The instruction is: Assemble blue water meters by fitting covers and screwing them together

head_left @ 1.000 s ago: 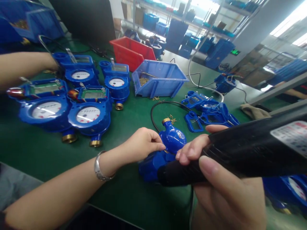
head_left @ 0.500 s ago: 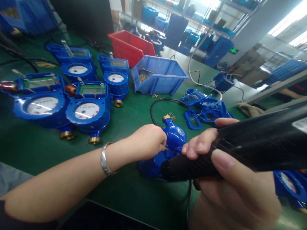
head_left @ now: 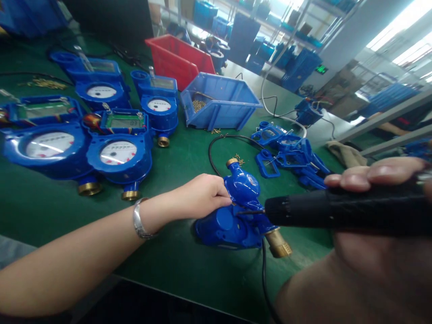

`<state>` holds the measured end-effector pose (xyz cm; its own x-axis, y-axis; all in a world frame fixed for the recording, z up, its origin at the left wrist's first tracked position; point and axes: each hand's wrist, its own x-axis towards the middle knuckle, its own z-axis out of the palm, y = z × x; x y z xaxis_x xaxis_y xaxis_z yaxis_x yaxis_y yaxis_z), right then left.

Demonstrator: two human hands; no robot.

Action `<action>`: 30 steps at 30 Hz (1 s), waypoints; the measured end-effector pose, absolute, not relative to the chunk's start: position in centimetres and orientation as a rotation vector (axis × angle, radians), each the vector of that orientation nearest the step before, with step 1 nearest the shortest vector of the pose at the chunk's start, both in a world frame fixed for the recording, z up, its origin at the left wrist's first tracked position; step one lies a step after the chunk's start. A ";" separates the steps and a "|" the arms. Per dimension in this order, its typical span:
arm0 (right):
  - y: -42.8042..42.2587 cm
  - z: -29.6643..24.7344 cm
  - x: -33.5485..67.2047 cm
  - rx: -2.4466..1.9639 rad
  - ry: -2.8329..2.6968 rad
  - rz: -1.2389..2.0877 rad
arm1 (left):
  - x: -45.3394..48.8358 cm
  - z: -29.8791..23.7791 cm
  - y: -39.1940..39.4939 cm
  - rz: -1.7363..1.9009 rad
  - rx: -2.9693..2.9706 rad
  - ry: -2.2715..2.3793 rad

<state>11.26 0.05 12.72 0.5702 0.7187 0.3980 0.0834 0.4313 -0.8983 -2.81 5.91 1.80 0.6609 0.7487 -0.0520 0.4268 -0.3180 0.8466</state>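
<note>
Since the earlier frames the black electric screwdriver (head_left: 337, 209) has pulled back toward the right, uncovering more of the blue water meter body (head_left: 238, 211) and its brass threaded end (head_left: 279, 243). That meter lies on its side on the green tabletop (head_left: 182, 166), close to the near edge. The left hand (head_left: 199, 195) is closed against the meter's left side, fingertips pinched at the housing; what they pinch is too small to make out. The right hand (head_left: 374, 211) is wrapped around the screwdriver, its thin bit reaching the meter; most of this hand is blurred and cut off by the right and bottom edges of the view. A black cable (head_left: 216, 150) loops behind the meter. Four finished blue meters with white dials (head_left: 118, 153) sit toward the left edge, the leftmost cut off. A blue bin (head_left: 222, 105) holding small brass screws and a red bin (head_left: 175, 60) stand toward the far side. Loose blue covers (head_left: 290, 153) lie toward the right.
</note>
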 end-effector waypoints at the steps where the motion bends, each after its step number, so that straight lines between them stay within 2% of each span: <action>1: 0.2 12.6 10.9 -1.047 -0.949 0.370 | -3.0 1.5 5.6 0.494 1.905 0.975; 3: 0.4 12.2 10.3 -1.022 -1.045 0.260 | -3.3 0.7 4.8 0.577 1.717 1.151; 5: 0.8 11.8 9.9 -1.017 -1.055 0.334 | -3.7 -0.3 4.0 0.535 1.501 1.241; 8: 1.6 11.3 9.5 -0.965 -1.052 0.401 | -4.1 -1.2 3.0 0.401 1.191 1.018; 13: 2.9 10.6 9.3 -0.983 -0.970 0.478 | -3.8 -1.0 2.1 0.454 0.748 0.666; 20: 4.1 9.0 9.1 -1.152 -0.886 0.752 | -2.8 -2.5 1.4 0.591 0.915 0.876; 26: 4.2 7.7 8.3 -1.114 -0.875 0.560 | -2.5 -3.3 0.6 0.637 1.023 0.993; 30: 4.3 7.3 8.2 -1.132 -0.877 0.565 | -2.4 -3.3 0.4 0.628 1.055 1.049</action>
<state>8.16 4.32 7.28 0.5549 0.7728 0.3080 0.0391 0.3456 -0.9376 -2.40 0.42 -3.35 0.4020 0.8314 -0.3837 0.0545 0.3965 0.9164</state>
